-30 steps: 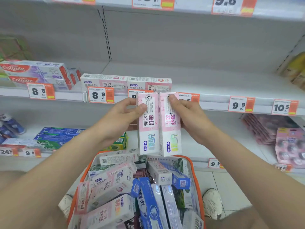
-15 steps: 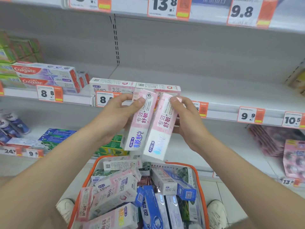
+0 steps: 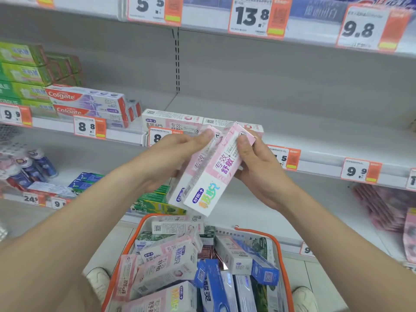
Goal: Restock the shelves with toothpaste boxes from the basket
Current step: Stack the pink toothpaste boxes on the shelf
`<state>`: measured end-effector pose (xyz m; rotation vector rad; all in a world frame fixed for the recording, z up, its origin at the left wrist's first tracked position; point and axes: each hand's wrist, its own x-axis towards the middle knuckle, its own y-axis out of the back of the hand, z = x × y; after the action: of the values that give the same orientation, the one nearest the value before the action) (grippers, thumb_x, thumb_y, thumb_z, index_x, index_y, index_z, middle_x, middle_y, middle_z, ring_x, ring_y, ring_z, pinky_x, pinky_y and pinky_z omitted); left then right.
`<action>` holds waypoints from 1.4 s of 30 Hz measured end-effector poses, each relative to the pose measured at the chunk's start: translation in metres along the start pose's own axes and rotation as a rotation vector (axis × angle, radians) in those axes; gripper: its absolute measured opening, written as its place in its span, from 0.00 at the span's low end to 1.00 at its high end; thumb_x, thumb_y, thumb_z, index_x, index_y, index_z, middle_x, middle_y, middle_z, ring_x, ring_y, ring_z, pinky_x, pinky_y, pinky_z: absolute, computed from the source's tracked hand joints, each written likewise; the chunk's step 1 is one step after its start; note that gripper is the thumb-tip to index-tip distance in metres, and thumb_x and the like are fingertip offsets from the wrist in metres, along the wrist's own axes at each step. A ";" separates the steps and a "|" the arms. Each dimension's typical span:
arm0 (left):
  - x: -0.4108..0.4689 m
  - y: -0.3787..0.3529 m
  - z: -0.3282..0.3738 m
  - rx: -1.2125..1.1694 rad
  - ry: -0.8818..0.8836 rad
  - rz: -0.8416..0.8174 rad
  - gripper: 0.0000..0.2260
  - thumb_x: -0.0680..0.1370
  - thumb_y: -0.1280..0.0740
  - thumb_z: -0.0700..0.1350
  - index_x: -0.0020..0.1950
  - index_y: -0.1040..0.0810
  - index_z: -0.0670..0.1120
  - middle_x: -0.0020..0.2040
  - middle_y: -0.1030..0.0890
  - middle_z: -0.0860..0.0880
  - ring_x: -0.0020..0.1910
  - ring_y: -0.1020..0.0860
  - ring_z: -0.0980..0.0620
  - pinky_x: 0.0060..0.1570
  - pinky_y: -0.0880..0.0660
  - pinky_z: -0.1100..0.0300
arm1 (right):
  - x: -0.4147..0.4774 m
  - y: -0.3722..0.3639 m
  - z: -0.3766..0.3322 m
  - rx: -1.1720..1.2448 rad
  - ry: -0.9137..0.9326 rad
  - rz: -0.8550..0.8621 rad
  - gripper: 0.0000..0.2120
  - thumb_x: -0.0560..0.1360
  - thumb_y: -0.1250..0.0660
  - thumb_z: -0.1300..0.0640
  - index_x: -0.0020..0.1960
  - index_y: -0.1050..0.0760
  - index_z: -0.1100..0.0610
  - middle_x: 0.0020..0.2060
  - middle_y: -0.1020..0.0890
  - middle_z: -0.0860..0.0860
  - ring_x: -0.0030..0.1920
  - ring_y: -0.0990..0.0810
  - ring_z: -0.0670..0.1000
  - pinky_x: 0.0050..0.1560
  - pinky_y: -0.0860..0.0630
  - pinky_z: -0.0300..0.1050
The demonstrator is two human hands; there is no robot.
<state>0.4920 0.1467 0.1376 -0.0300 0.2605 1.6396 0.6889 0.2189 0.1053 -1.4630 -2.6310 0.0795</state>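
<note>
Bright, even overhead light; soft shadows; slight motion blur; wide-angle bowing at edges.

On the middle shelf, from the left: stacked green boxes, two stacked Colgate boxes, then two pink-and-white toothpaste boxes flat at the front edge. On the lower shelf, blue boxes and green-yellow boxes.

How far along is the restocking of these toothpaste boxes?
Early, it seems. Two matching boxes lie on the middle shelf. The left hand and right hand grip two more pink toothpaste boxes, tilted, in front of it. The basket is piled with boxes to shelve.
</note>
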 end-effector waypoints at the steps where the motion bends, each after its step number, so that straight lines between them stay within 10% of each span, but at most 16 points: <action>1: -0.003 0.000 0.003 0.015 -0.010 -0.028 0.31 0.71 0.24 0.64 0.63 0.20 0.43 0.54 0.12 0.45 0.51 0.14 0.47 0.59 0.21 0.46 | 0.000 -0.001 0.000 0.010 0.004 -0.010 0.18 0.87 0.44 0.50 0.75 0.33 0.55 0.66 0.18 0.57 0.68 0.20 0.60 0.64 0.21 0.61; 5: -0.003 -0.001 -0.001 0.124 -0.066 -0.030 0.25 0.69 0.16 0.45 0.63 0.21 0.48 0.53 0.12 0.47 0.50 0.12 0.47 0.56 0.17 0.47 | 0.000 -0.012 0.001 0.012 0.020 -0.028 0.21 0.84 0.40 0.49 0.74 0.34 0.56 0.66 0.18 0.57 0.67 0.19 0.61 0.63 0.20 0.66; 10: 0.001 0.020 0.006 0.442 -0.247 0.034 0.19 0.69 0.18 0.47 0.57 0.17 0.53 0.50 0.14 0.53 0.45 0.14 0.55 0.51 0.16 0.46 | 0.012 -0.007 -0.005 -0.027 0.069 -0.034 0.29 0.77 0.25 0.56 0.72 0.36 0.54 0.64 0.18 0.57 0.62 0.17 0.57 0.61 0.20 0.58; 19: 0.021 0.049 0.020 1.008 -0.502 0.070 0.47 0.58 0.17 0.55 0.75 0.31 0.55 0.60 0.20 0.57 0.59 0.22 0.53 0.61 0.24 0.54 | 0.044 -0.017 -0.021 -1.081 0.423 -0.263 0.51 0.69 0.20 0.38 0.83 0.44 0.46 0.72 0.29 0.43 0.72 0.31 0.43 0.72 0.32 0.45; 26: 0.048 0.082 0.009 0.759 -0.666 0.676 0.44 0.69 0.21 0.60 0.80 0.36 0.49 0.77 0.31 0.49 0.77 0.36 0.47 0.76 0.38 0.48 | 0.092 -0.025 -0.030 -0.939 0.629 0.134 0.40 0.73 0.20 0.50 0.79 0.35 0.55 0.64 0.31 0.50 0.62 0.29 0.40 0.64 0.37 0.24; 33: 0.097 0.101 -0.031 0.785 -0.222 0.598 0.26 0.77 0.32 0.36 0.74 0.33 0.41 0.73 0.33 0.41 0.73 0.34 0.38 0.72 0.35 0.46 | 0.185 -0.032 -0.029 -1.025 0.404 0.177 0.38 0.75 0.22 0.48 0.77 0.38 0.56 0.68 0.35 0.54 0.69 0.30 0.50 0.73 0.36 0.40; 42: 0.129 0.116 -0.038 0.660 -0.240 0.579 0.17 0.83 0.37 0.51 0.69 0.26 0.44 0.63 0.21 0.44 0.64 0.24 0.42 0.61 0.25 0.48 | 0.247 -0.025 -0.019 -1.062 -0.081 -0.194 0.37 0.75 0.23 0.44 0.77 0.38 0.48 0.68 0.30 0.46 0.64 0.28 0.50 0.62 0.31 0.45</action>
<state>0.3609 0.2588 0.0956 0.8021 0.6558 2.0250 0.5415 0.4149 0.1480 -1.3481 -2.9697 -1.4906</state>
